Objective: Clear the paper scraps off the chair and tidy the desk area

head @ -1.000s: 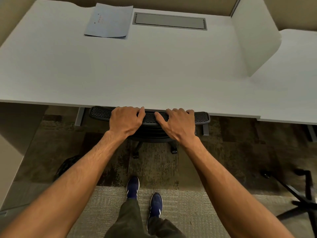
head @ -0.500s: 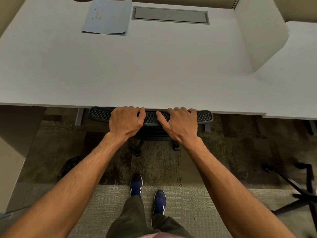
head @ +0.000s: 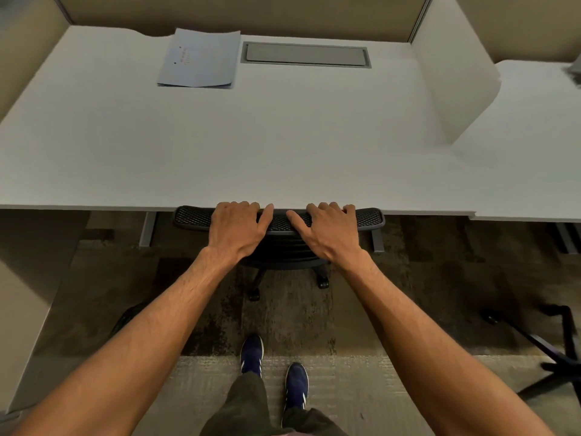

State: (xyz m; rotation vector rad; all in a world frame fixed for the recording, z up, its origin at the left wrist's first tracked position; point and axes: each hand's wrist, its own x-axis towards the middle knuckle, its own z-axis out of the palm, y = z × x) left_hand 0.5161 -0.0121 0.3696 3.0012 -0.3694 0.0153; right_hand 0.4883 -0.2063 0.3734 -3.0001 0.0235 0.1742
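The chair (head: pixel 367 218) backrest runs left-right under the surface (head: pixel 283 146) edge; left hand (head: pixel 236 228) and right hand (head: pixel 327 231) curl over its top, gripping.

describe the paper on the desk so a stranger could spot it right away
Start at the wide white desk and look to its far edge. Left of the grey recessed hatch lies the paper, flat and pale blue with faint marks, the only loose thing on the desk.

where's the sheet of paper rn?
Head view: the sheet of paper lies flat at the far left of the desk, just left of the grey cable hatch.
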